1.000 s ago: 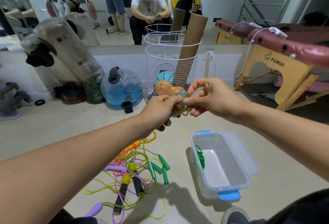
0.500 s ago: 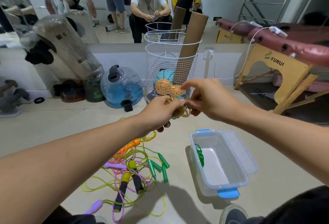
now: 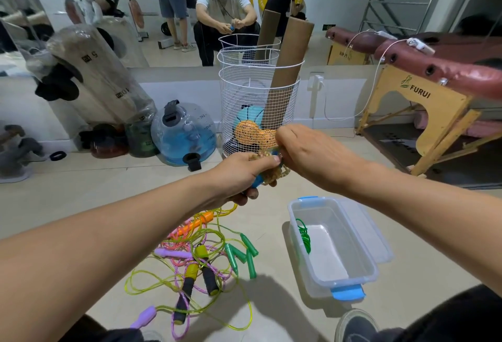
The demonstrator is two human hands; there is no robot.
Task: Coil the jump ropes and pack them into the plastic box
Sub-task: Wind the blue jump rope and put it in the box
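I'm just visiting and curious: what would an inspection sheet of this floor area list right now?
Surface: pale tiled floor, shadowed near the box.
Job's things: clear plastic box with blue latches, open, holding a green rope; tangled pile of jump ropes lying on the floor to its left; amber coiled rope held up between both hands.
Clutter: white wire basket with cardboard tubes, blue water ball, wrapped punching bag.
Hands: left hand grips the coil and a blue handle; right hand pinches the rope at the coil.
Cables: white cable running from a wall socket to the massage table.
Surroundings: wall mirror showing people.
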